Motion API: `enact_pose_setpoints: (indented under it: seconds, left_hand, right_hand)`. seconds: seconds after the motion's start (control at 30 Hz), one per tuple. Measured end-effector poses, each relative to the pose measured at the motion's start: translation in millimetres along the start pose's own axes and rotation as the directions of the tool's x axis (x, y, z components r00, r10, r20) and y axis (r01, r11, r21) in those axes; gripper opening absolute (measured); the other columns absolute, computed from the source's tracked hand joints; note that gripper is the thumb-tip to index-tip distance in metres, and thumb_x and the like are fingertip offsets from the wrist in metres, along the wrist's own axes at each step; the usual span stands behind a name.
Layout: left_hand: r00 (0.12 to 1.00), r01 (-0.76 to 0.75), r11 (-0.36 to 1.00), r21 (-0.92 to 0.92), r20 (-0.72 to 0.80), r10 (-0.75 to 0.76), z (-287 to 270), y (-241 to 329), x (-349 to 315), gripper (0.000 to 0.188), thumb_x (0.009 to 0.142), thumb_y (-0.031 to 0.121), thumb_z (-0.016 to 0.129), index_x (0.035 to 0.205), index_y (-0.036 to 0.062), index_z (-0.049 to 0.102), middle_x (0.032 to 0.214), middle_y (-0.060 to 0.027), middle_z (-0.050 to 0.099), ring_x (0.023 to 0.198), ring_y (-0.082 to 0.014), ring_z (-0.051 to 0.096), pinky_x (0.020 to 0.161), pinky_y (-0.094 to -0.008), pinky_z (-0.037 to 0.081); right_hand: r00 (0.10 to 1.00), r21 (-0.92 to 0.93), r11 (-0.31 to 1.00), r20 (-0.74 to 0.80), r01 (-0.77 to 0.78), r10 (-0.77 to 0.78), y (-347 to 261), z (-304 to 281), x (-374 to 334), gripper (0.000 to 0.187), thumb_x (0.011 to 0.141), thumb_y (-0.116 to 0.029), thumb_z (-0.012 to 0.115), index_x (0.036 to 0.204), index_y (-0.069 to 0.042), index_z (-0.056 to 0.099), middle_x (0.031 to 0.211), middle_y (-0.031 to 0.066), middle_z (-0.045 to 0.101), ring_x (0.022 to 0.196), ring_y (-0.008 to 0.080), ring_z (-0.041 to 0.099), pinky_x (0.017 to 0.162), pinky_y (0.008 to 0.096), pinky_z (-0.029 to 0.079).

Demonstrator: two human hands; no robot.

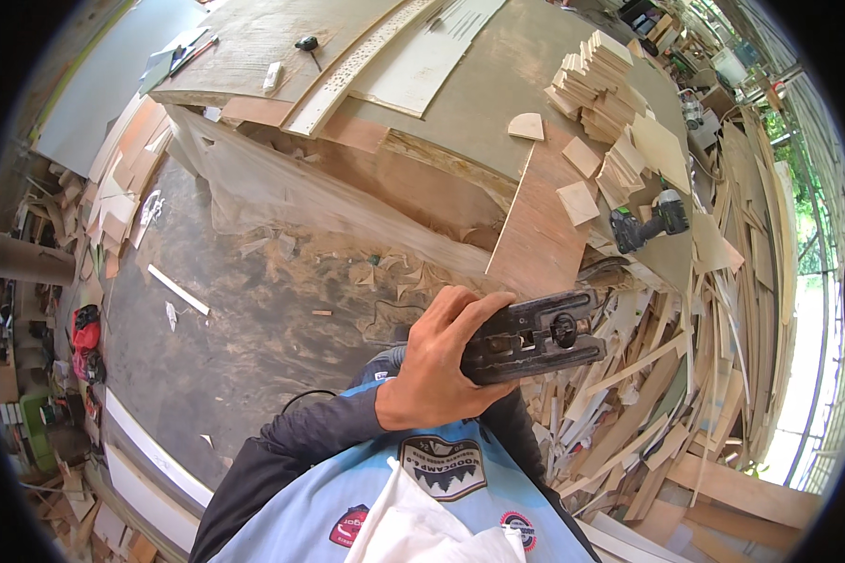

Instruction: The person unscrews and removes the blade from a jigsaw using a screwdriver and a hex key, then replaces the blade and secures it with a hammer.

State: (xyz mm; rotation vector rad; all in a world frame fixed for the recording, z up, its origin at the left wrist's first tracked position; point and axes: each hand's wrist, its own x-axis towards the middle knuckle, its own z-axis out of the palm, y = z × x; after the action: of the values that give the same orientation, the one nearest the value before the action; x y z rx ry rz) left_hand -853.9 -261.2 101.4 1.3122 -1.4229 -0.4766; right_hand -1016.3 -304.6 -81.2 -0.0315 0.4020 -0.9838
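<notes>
In front of my chest, my left hand is wrapped round the black base end of a jigsaw. The underside of its flat, slotted base plate faces up toward me, and most of the tool's body is hidden below the hand. My right arm runs up behind the jigsaw, where my right hand cannot be seen. Ahead of the jigsaw lies a reddish plywood sheet, which juts over the workbench edge. A cordless drill rests on the bench to the right.
Stacked wooden pieces stand on the large workbench. A perforated strip lies across its left part. Offcuts pile up at the right. Sawdust and scraps cover the floor, with a white strip on it.
</notes>
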Motion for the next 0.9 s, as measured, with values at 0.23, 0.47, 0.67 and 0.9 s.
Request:
enact_pose_setpoints:
  seconds: [0.23, 0.47, 0.67, 0.9]
  left_hand:
    - [0.98, -0.199, 0.929, 0.311, 0.067, 0.188, -14.8, -3.6, 8.0, 0.092, 0.068, 0.04, 0.089, 0.14, -0.0042, 0.052, 0.117, -0.0201, 0.058, 0.103, -0.0391, 0.058, 0.09, -0.0487, 0.048]
    - [0.985, -0.124, 0.975, 0.182, -0.1, 0.144, -34.7, -36.1, 12.8, 0.118, 0.061, 0.08, 0.078, 0.133, -0.011, 0.056, 0.115, -0.0265, 0.065, 0.099, -0.0437, 0.068, 0.089, -0.0465, 0.054]
    - [0.975, -0.183, 0.973, -0.142, -0.151, 0.161, -74.5, -77.3, 3.7, 0.118, 0.062, 0.094, 0.061, 0.118, -0.0107, 0.062, 0.099, -0.0222, 0.067, 0.084, -0.0311, 0.068, 0.077, -0.0372, 0.055]
    - [0.954, -0.262, 0.944, -0.2, -0.199, 0.223, -94.3, -77.3, -11.6, 0.102, 0.071, 0.091, 0.059, 0.098, -0.0069, 0.069, 0.081, -0.0143, 0.065, 0.073, -0.0297, 0.068, 0.071, -0.0375, 0.057]
  right_hand:
    - [0.996, 0.041, 0.996, -0.005, 0.085, -0.085, -3.2, 10.4, -10.1, 0.064, 0.087, -0.018, 0.073, 0.144, -0.002, 0.048, 0.142, 0.0156, 0.057, 0.132, 0.0321, 0.055, 0.115, 0.0489, 0.043]
    - [0.874, -0.661, 0.6, 0.189, 0.451, -0.448, 10.7, -0.3, -41.7, 0.045, 0.089, -0.017, 0.069, 0.13, -0.001, 0.059, 0.126, 0.0176, 0.067, 0.111, 0.0302, 0.068, 0.098, 0.0437, 0.055]
    - [0.817, -0.787, 0.22, 0.551, 0.576, -0.169, 4.6, 45.8, -46.0, 0.022, 0.086, -0.017, 0.075, 0.088, 0.003, 0.066, 0.086, 0.0156, 0.071, 0.077, 0.0278, 0.069, 0.071, 0.0375, 0.055]
    - [0.619, -0.577, 0.446, 0.783, 0.684, 0.065, 11.6, 53.4, -29.4, 0.034, 0.086, -0.027, 0.076, 0.079, 0.006, 0.067, 0.074, 0.0167, 0.066, 0.063, 0.0356, 0.06, 0.066, 0.0402, 0.052]
